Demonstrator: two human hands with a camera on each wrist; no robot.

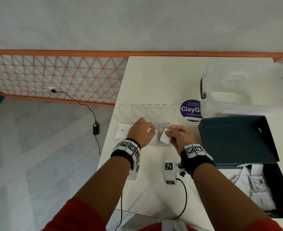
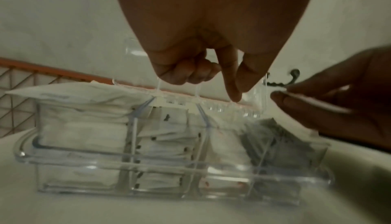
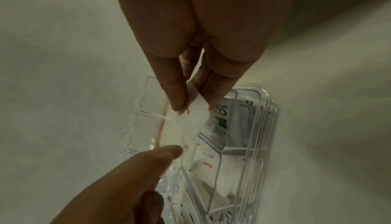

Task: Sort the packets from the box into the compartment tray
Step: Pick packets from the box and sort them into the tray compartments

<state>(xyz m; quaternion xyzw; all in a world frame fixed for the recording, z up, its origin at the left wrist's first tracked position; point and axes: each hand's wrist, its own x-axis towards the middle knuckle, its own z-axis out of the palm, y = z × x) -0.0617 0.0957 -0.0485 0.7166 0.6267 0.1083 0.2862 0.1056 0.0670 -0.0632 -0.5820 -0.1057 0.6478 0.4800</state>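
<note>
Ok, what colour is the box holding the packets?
The box is dark teal; head view.

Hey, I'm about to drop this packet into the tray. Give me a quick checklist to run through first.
1. Grip: right hand pinches the white packet: ok.
2. Access: tray lids open: ok.
3. Match: its red print suits the compartment of red-printed packets: ok.
4. Path: left hand clear of the drop: cannot tell; its index finger points at the hinge edge.
5. Room in that compartment: cannot tell.
6. Supply: more packets wait in the box: ok.
</note>
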